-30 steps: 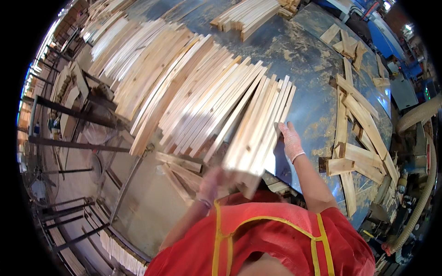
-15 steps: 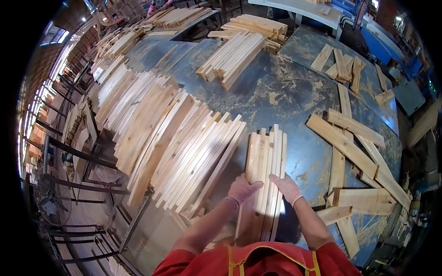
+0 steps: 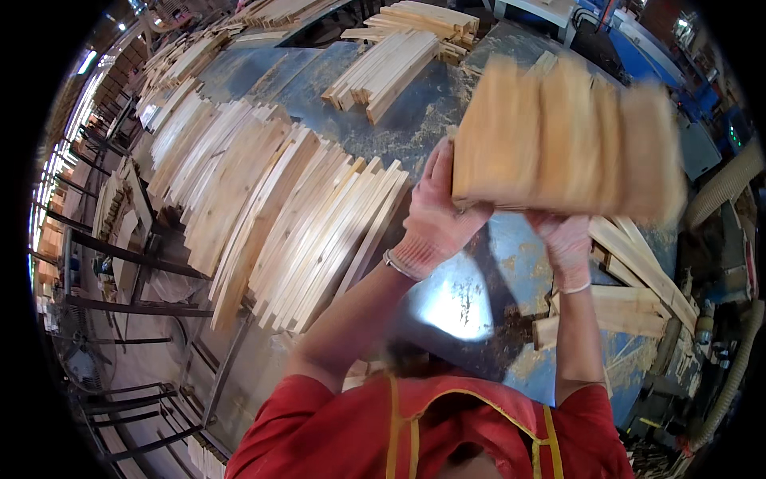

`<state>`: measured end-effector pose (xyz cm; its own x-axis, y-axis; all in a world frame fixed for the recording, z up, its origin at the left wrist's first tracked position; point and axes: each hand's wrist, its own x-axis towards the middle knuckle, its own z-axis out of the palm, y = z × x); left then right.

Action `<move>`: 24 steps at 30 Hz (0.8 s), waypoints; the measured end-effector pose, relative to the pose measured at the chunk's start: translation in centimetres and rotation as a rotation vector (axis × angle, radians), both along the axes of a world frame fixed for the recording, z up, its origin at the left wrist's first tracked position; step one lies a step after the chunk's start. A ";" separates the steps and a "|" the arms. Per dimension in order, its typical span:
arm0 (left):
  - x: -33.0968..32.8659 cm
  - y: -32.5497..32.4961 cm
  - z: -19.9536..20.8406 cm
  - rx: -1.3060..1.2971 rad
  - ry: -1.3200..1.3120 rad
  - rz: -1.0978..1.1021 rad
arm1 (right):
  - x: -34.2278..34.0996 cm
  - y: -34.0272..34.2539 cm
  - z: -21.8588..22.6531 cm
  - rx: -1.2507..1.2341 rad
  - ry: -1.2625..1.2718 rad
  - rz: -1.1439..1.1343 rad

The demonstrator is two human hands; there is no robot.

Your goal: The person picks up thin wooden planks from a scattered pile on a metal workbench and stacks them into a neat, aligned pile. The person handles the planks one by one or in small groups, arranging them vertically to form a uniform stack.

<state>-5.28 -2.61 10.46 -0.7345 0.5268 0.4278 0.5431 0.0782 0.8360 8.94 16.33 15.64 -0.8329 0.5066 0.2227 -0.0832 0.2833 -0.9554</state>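
Note:
Raised above the table, a bundle of wooden boards (image 3: pixel 570 144) is gripped between my two gloved hands, its faces smeared by motion. My left hand (image 3: pixel 439 207) clasps the bundle's left lower corner, thumb underneath. Along the bottom edge, my right hand (image 3: pixel 565 243) holds it from below, and its fingertips are partly hidden behind the wood. A long row of pale wooden strips (image 3: pixel 299 227) lies side by side left of my left arm. Beneath the bundle is the dark metal tabletop (image 3: pixel 511 263), with a bright patch of light on it.
Loose boards (image 3: pixel 614 307) lie crossed on the right of the table. Farther back sit a neat stack of strips (image 3: pixel 387 68) and another pile of boards (image 3: pixel 431 20). A black metal rack (image 3: pixel 136 307) stands at the left, and a ribbed hose (image 3: pixel 722 184) hangs at the right.
Both hands have lifted the bundle off the table and swung it up and to the right. It stood lengthwise before me earlier; now its broad side is turned toward me.

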 end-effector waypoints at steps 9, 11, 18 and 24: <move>6.7 -20.2 -15.5 -1.139 0.620 -0.096 | 7.9 -16.0 -21.6 0.443 -0.597 0.269; 7.2 -23.5 -17.2 -1.330 0.592 -0.197 | 8.4 -17.0 -23.6 0.628 -0.807 0.354; 9.0 -26.1 -12.4 -1.027 0.366 -0.077 | 4.7 -16.6 -20.8 -0.602 -0.508 0.297; 11.7 -18.7 -11.4 -0.886 0.307 0.052 | 1.5 -16.6 -20.9 -0.410 -0.695 0.678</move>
